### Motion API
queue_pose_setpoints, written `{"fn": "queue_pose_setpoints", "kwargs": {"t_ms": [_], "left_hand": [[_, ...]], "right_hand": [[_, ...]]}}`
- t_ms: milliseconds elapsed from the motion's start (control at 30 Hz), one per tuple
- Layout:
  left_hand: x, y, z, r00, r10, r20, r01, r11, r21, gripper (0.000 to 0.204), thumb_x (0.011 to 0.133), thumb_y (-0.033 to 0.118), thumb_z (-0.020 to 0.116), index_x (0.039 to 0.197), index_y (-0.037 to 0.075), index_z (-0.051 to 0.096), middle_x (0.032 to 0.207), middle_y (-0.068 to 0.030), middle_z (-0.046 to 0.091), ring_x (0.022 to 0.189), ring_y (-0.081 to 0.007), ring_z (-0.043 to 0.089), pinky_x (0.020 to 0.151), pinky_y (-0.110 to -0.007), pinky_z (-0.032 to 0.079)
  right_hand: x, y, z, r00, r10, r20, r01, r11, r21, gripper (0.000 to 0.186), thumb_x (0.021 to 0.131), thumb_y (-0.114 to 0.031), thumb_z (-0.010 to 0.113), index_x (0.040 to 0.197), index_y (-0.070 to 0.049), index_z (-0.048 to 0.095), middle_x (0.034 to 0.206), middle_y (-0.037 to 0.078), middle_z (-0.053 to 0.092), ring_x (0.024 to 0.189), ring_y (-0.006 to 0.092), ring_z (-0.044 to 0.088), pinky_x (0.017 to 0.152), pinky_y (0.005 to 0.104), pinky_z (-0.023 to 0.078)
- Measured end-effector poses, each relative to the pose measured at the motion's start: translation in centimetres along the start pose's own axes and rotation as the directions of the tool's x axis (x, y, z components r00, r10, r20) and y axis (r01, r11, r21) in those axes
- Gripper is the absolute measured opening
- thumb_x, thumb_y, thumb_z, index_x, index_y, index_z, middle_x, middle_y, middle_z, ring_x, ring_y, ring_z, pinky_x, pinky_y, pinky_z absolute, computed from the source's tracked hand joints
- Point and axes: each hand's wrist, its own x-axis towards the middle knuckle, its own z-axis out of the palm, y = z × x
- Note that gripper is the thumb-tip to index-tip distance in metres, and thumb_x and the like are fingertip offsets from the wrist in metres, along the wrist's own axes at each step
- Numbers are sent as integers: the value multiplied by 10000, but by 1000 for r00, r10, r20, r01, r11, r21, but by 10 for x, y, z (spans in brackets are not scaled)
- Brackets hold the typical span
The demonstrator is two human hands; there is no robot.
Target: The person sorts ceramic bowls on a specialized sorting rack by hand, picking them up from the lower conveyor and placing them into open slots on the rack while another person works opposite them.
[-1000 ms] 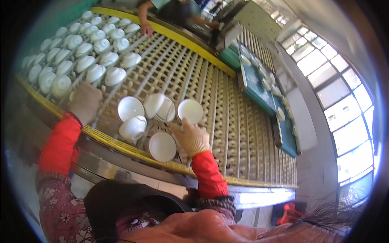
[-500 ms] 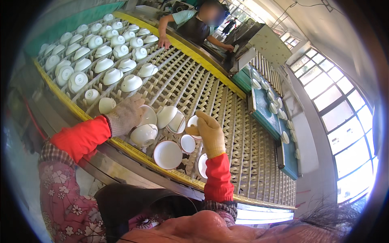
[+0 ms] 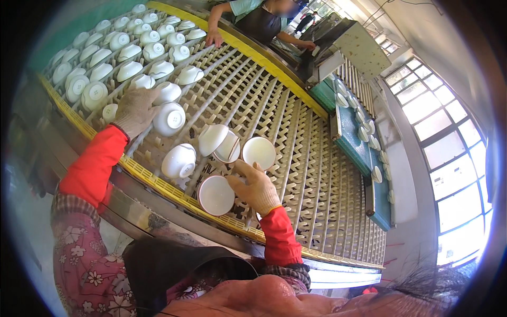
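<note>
My left hand [image 3: 136, 110], in a knitted glove with fingers apart, is among upside-down white bowls, beside a bowl [image 3: 168, 119] and touching or just below another [image 3: 141, 80]. My right hand [image 3: 251, 182], in a cream glove, has its fingers apart and slightly bent between an upright bowl [image 3: 216, 194] and another upright bowl [image 3: 258, 152]; contact is unclear. Two tilted bowls [image 3: 212, 139] [image 3: 227, 146] lean together above it. A bowl on its side [image 3: 178, 161] lies between my hands. All sit on a slatted conveyor [image 3: 311, 174] with lengthwise rods.
Rows of inverted bowls [image 3: 127, 52] fill the conveyor's left part. Beyond its yellow far edge [image 3: 274, 71], a co-worker [image 3: 256, 20] in an apron rests a hand [image 3: 214, 38] at the rail. A green belt [image 3: 347, 134] carrying bowls runs at right, near a metal machine [image 3: 359, 45].
Over the last half second my left hand has moved up and left; an inverted bowl now stands to its right where an upright one was. My right hand has lowered toward the bowls.
</note>
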Motion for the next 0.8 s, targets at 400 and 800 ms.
{"fn": "queue_pose_setpoints", "kwargs": {"t_ms": [400,800], "left_hand": [[14,120,60,954,180,241,-93,938,-334,471,831,294,693,1211,65,534,1111,-182,637,1040,-378,629,924,-489,486],[93,61,73,946,170,-276,-211,970,-122,282,898,209,594,1144,70,593,966,-207,679,995,-376,663,891,-484,505]], "right_hand": [[-9,31,-7,984,-129,126,145,982,-124,545,790,-354,744,1201,-45,565,1013,249,673,967,400,667,837,464,527],[-16,35,-5,998,43,36,-46,995,90,518,839,-364,713,1243,-60,599,1007,250,688,972,395,675,834,460,527]]}}
